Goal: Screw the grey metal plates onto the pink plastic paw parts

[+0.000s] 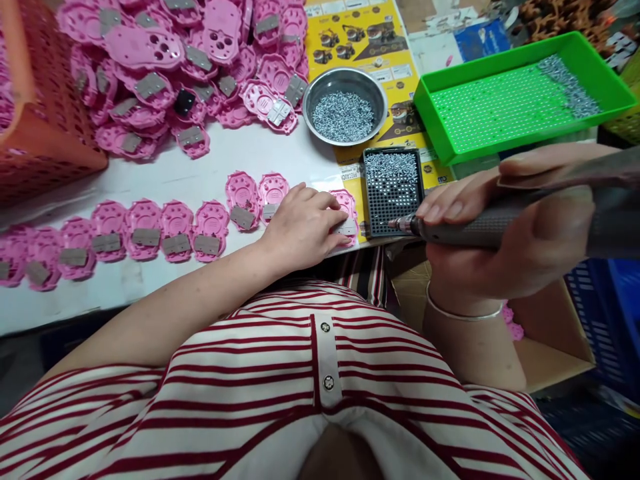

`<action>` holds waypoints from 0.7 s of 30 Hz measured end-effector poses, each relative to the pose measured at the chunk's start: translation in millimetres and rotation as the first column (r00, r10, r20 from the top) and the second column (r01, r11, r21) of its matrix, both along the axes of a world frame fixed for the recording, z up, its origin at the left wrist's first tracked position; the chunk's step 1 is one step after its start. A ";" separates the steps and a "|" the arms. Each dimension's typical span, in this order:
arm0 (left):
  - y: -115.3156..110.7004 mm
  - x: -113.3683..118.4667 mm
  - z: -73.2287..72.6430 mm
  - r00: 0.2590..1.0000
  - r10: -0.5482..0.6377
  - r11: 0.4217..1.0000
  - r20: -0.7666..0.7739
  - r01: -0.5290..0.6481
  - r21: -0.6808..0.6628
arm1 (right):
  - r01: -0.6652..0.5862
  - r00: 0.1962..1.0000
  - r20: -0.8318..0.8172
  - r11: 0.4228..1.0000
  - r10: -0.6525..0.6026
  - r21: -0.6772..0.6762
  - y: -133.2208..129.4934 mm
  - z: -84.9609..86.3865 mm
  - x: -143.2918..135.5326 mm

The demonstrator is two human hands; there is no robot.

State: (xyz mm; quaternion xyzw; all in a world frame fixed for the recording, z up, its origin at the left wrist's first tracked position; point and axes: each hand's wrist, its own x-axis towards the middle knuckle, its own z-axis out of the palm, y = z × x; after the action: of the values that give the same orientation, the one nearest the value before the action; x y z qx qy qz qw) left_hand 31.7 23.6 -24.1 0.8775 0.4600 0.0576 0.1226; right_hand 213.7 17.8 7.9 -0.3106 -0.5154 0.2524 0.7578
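My right hand (500,227) is wrapped round a grey power screwdriver (475,223). Its metal bit points left, over the near edge of a black perforated screw tray (370,227), where small silver screws stand in rows. My left hand (305,223) lies on the table with its thumb and fingers at a pink plastic casing (345,207), holding it beside the tray; a grey plate shows on the casing between the fingers. Just left of that hand are two more pink casings (243,193) with grey plates, one partly covered by the hand.
A row of pink casings (143,227) runs left along the white table (150,167). Behind lie a heap of casings (145,53) and an orange basket (50,113). A metal bowl (345,137) of screws and a green tray (500,130) stand beyond the black tray. An open cardboard box (555,340) sits below right.
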 end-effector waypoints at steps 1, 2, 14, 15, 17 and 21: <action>-0.5 0.7 -0.6 1.000 0.003 1.000 0.002 -0.003 0.000 | -0.001 1.000 0.021 1.000 0.000 0.012 -1.2 0.0 -1.9; -1.0 1.2 -1.2 1.000 0.006 1.000 0.006 -0.006 0.002 | -0.005 0.998 0.056 1.000 0.005 -0.002 -1.8 -0.6 -3.5; -0.2 1.7 -1.5 0.990 0.109 0.989 0.087 -0.100 -0.104 | -0.058 0.988 0.141 0.998 0.061 -0.026 11.8 -15.4 -14.0; 0.2 2.2 -1.2 0.989 0.120 0.987 0.086 -0.110 -0.117 | -0.065 0.990 0.126 0.998 0.068 -0.025 12.0 -15.9 -14.6; 0.7 3.6 -0.4 0.986 0.146 0.982 0.083 -0.134 -0.133 | -0.082 0.993 0.080 0.996 0.085 -0.041 12.2 -16.9 -15.9; 0.2 6.5 0.3 0.978 0.188 0.976 0.089 -0.176 -0.128 | -0.067 0.996 0.055 0.992 0.073 -0.109 12.3 -18.2 -18.4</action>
State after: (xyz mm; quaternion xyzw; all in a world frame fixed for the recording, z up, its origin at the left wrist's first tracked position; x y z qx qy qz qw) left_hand 38.2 23.9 -23.8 0.8186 0.5345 0.0852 0.1922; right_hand 195.3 30.1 -10.4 -0.3397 -0.5340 0.2968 0.7151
